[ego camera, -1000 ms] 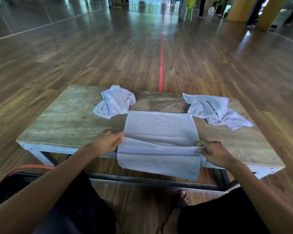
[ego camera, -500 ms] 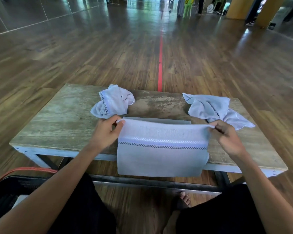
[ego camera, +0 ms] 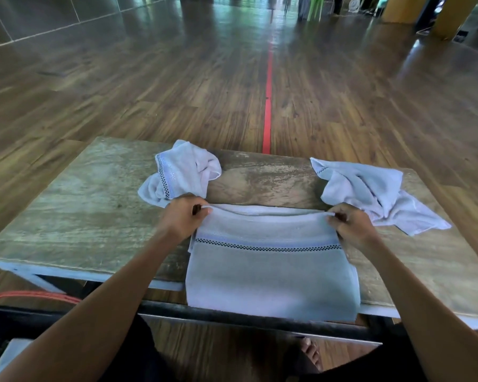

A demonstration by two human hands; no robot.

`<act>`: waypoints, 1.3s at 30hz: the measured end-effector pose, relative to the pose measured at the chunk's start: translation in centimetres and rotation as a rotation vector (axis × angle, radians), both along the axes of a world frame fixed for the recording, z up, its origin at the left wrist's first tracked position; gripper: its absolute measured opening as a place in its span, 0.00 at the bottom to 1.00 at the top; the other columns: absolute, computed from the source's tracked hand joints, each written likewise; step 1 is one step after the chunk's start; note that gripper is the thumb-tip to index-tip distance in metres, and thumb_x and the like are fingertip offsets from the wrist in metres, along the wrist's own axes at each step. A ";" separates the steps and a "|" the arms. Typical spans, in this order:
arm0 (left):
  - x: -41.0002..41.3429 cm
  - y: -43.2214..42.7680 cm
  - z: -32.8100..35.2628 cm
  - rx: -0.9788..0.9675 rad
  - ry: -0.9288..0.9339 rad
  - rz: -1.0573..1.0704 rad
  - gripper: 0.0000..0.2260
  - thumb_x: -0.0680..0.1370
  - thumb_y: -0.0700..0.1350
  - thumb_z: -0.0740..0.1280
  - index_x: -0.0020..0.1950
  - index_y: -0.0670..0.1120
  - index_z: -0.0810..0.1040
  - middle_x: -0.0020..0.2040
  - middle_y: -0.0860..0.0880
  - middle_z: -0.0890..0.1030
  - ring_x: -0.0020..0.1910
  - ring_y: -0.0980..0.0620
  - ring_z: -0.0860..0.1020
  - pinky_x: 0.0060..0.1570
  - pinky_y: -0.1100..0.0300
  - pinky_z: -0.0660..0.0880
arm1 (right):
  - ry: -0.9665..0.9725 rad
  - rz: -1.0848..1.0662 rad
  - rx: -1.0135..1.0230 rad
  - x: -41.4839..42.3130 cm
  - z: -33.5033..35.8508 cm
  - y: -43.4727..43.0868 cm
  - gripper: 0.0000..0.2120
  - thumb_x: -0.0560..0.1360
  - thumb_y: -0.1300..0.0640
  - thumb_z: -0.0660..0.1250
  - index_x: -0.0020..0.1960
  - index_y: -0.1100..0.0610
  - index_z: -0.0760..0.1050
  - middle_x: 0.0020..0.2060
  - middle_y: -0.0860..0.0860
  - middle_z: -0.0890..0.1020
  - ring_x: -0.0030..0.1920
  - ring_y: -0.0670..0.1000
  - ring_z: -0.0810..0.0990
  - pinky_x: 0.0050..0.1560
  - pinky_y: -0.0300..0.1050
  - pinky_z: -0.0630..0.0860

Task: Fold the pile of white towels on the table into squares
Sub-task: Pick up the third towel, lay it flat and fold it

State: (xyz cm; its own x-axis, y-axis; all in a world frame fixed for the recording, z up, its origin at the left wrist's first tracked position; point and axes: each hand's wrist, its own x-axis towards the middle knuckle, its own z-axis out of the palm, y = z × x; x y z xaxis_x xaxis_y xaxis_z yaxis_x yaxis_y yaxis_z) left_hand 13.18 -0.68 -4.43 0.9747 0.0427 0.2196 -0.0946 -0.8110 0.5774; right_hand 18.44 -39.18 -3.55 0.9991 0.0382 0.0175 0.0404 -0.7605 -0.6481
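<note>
A white towel (ego camera: 271, 274) with a dark checked stripe lies folded in half on the low wooden table (ego camera: 80, 216), its near fold hanging over the front edge. My left hand (ego camera: 181, 217) pinches the towel's far left corner. My right hand (ego camera: 352, 226) pinches the far right corner. Both corners sit level with the layer underneath. A crumpled white towel (ego camera: 181, 172) lies at the back left of the folded one. Another crumpled towel (ego camera: 375, 193) lies at the back right, just beyond my right hand.
The table has a pale metal frame (ego camera: 39, 271) and stands on a wooden floor with a red line (ego camera: 268, 106). An orange strap (ego camera: 33, 296) and a dark bag lie at my lower left. My bare foot (ego camera: 311, 354) shows under the table.
Both hands lifted the towel's near edge from the table's front and carried it away from me to the far edge, folding the towel in half.
</note>
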 end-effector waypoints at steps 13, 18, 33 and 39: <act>0.3 0.3 0.6 -0.187 0.066 -0.013 0.02 0.74 0.42 0.71 0.45 0.48 0.83 0.41 0.59 0.83 0.43 0.61 0.80 0.45 0.70 0.73 | 0.025 0.164 0.050 0.4 0.3 0.4 0.06 0.75 0.63 0.67 0.49 0.54 0.77 0.52 0.47 0.80 0.50 0.47 0.77 0.50 0.40 0.67; 0.2 0.9 1.1 -0.346 0.115 -0.004 0.02 0.74 0.44 0.71 0.44 0.50 0.83 0.41 0.64 0.83 0.46 0.65 0.80 0.48 0.73 0.73 | 0.115 0.126 0.204 0.6 0.9 0.3 0.05 0.76 0.62 0.66 0.47 0.54 0.79 0.43 0.48 0.82 0.46 0.46 0.80 0.43 0.38 0.71; 1.5 0.1 0.6 -0.016 0.146 0.037 0.09 0.75 0.43 0.71 0.55 0.45 0.82 0.49 0.51 0.81 0.45 0.53 0.77 0.49 0.61 0.72 | 0.080 0.054 0.108 1.5 0.5 1.5 0.06 0.73 0.64 0.69 0.49 0.56 0.78 0.44 0.50 0.80 0.49 0.50 0.78 0.49 0.42 0.70; 1.6 0.3 1.6 0.199 0.248 -0.025 0.07 0.75 0.44 0.69 0.44 0.39 0.80 0.46 0.46 0.80 0.45 0.49 0.77 0.49 0.49 0.76 | 0.129 0.172 -0.174 2.0 1.0 1.3 0.12 0.76 0.63 0.64 0.58 0.56 0.78 0.51 0.50 0.78 0.50 0.49 0.75 0.48 0.42 0.68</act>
